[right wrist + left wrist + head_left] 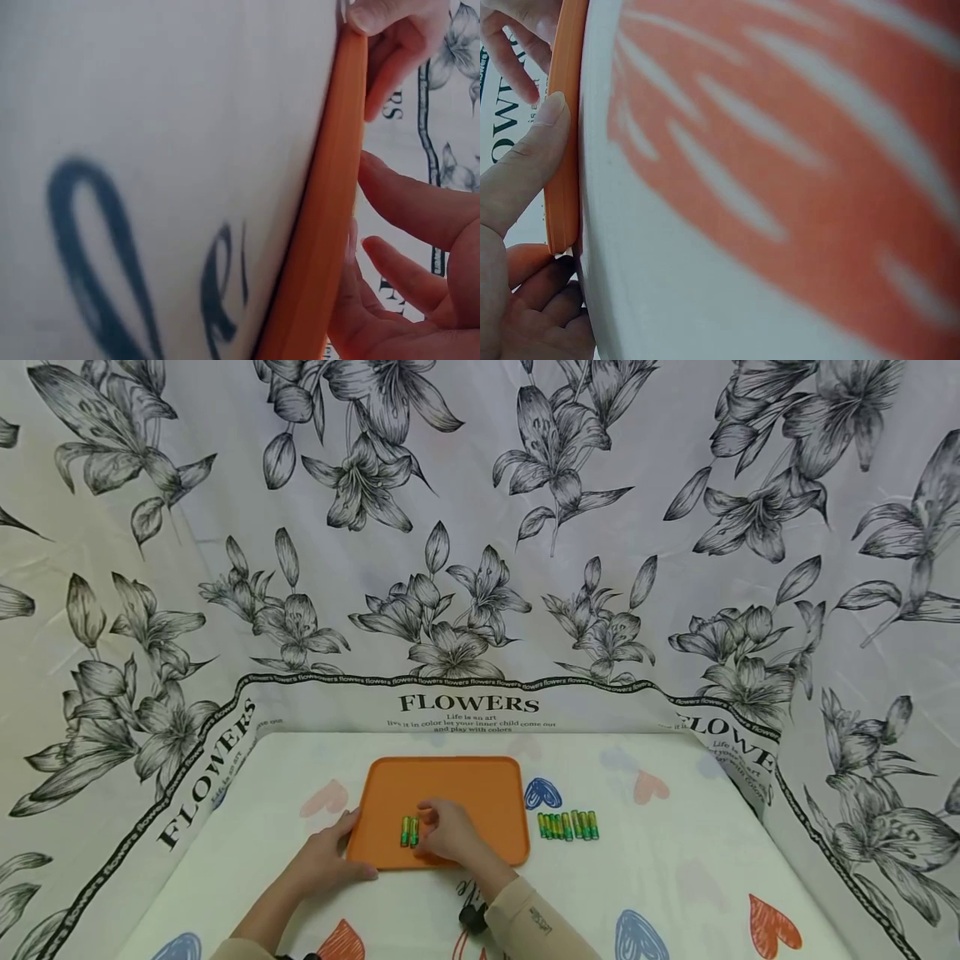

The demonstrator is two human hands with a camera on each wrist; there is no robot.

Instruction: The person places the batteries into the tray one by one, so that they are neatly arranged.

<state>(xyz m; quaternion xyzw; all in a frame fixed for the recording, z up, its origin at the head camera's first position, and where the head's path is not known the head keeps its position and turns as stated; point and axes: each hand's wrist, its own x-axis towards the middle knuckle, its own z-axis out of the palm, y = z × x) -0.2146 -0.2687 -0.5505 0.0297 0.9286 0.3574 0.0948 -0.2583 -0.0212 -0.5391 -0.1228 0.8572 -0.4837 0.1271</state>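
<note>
Fingers of the left hand grip the orange tray, lower centre; now the right hand, its grip unclear, sits beside two batteries there, more batteries lower right.

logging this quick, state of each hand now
Left hand: holding the orange tray at its near left corner.
Right hand: beside two batteries; cannot tell whether it's open or holding one.
</note>
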